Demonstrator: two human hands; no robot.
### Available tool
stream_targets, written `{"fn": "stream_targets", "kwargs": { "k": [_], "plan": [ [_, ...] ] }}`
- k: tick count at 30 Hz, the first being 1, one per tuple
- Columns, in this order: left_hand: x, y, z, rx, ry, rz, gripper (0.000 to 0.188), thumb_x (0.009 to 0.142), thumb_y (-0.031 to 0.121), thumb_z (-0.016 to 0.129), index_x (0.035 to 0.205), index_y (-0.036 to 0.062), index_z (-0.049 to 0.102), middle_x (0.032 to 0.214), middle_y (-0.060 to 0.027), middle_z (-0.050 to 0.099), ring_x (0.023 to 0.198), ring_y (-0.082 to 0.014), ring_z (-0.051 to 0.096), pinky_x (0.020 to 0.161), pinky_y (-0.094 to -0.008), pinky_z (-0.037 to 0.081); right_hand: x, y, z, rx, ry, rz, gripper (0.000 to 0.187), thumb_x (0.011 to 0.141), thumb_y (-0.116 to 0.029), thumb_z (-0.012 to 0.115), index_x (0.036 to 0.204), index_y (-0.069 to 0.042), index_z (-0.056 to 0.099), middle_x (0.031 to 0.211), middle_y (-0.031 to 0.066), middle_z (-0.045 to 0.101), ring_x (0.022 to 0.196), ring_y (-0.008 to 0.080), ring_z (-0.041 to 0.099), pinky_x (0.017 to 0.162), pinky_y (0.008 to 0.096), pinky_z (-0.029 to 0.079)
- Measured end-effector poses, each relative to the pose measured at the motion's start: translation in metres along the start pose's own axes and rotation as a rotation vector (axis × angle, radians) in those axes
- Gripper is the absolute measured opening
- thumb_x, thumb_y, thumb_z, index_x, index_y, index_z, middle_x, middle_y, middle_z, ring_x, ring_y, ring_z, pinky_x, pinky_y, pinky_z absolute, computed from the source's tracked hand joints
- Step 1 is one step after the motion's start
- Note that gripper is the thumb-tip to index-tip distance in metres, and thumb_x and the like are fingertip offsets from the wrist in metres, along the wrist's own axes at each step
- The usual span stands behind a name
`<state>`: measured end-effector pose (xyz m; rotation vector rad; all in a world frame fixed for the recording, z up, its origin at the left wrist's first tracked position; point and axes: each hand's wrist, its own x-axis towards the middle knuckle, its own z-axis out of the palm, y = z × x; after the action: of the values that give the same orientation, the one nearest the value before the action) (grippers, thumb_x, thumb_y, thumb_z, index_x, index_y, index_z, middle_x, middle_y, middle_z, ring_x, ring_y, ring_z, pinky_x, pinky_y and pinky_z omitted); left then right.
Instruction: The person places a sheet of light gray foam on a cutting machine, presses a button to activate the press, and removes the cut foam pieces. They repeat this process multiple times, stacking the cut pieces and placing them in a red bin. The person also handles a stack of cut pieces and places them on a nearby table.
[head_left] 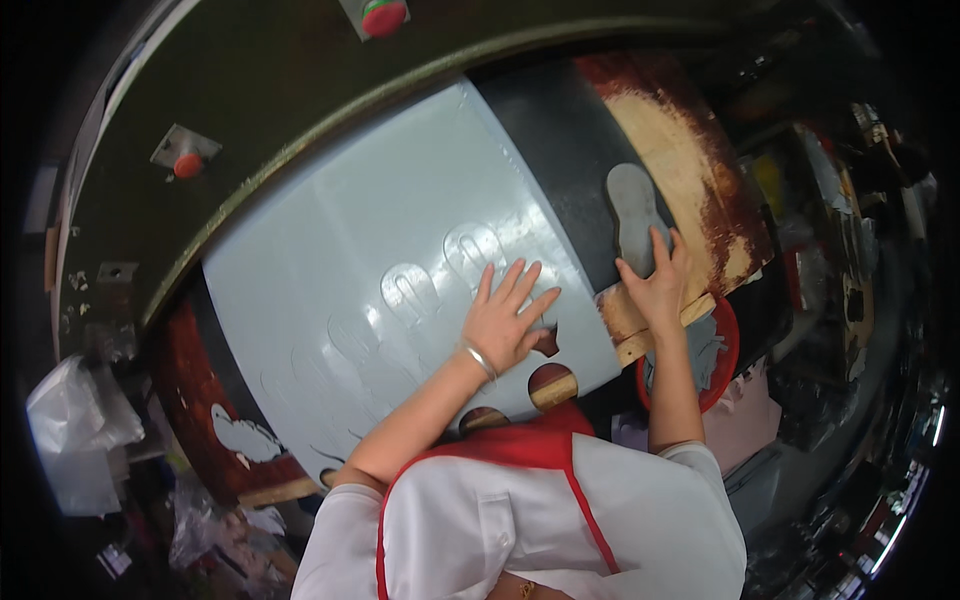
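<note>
Shirt (660, 515) nearest. Left hand (503, 318) spread flat on sheet (300, 250); right hand (657, 288) pinches sole (630, 195) at near end. Sole probably stiff, light: hold by opposite edges.

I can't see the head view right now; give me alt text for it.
A person's left hand lies spread on a large pale grey sheet marked with sole-shaped outlines, while the right hand holds the near end of a grey sole-shaped piece to the sheet's right.
</note>
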<state>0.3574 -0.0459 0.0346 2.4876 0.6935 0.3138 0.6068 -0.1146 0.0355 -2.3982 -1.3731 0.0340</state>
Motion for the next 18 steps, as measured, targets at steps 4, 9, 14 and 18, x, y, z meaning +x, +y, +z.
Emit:
{"fn": "stream_targets", "kwargs": {
  "k": [4, 9, 14, 18],
  "plan": [
    [-0.004, -0.019, -0.046, -0.777, 0.314, -0.432, 0.036, 0.08, 0.015, 0.066, 0.114, 0.0116, 0.057, 0.121, -0.0102, 0.058, 0.117, -0.026, 0.053, 0.102, -0.0427, 0.039, -0.018, -0.026, -0.012, 0.219, 0.173, -0.149, 0.043, 0.074, -0.011, 0.075, 0.112, 0.002, 0.059, 0.118, 0.0202, 0.054, 0.106, 0.0364, 0.054, 0.09, 0.0409, 0.045],
    [-0.035, -0.055, -0.155, -0.997, 0.918, -0.198, 0.045, 0.085, 0.007, 0.062, 0.127, 0.0074, 0.047, 0.124, -0.0161, 0.056, 0.115, -0.0271, 0.054, 0.098, -0.0389, 0.044, -0.066, -0.093, -0.022, 0.702, -0.385, -0.317, 0.018, 0.078, -0.006, 0.071, 0.093, 0.0, 0.064, 0.084, 0.0116, 0.064, 0.071, 0.022, 0.063, 0.064, 0.0341, 0.05],
    [-0.069, -0.026, -0.095, -0.1, 0.037, -0.065, 0.073, 0.069, 0.032, 0.08, 0.13, 0.0074, 0.048, 0.137, -0.0198, 0.044, 0.131, -0.0371, 0.039, 0.109, -0.0561, 0.027, -0.067, -0.131, -0.006, 0.626, -0.806, -0.145, 0.039, 0.092, -0.032, 0.056, 0.072, 0.001, 0.063, 0.07, 0.0161, 0.06, 0.058, 0.0278, 0.056, 0.055, 0.0374, 0.045],
    [-0.106, -0.027, -0.037, -0.143, -0.066, -0.004, 0.082, 0.066, 0.038, 0.081, 0.132, 0.0058, 0.044, 0.139, -0.0213, 0.037, 0.135, -0.041, 0.03, 0.109, -0.0636, 0.017, -0.056, -0.133, 0.012, 0.679, -1.225, 0.007, 0.069, 0.097, -0.054, 0.037, 0.06, -0.001, 0.06, 0.058, 0.0129, 0.055, 0.055, 0.0234, 0.053, 0.056, 0.0361, 0.043]
  ]
}}
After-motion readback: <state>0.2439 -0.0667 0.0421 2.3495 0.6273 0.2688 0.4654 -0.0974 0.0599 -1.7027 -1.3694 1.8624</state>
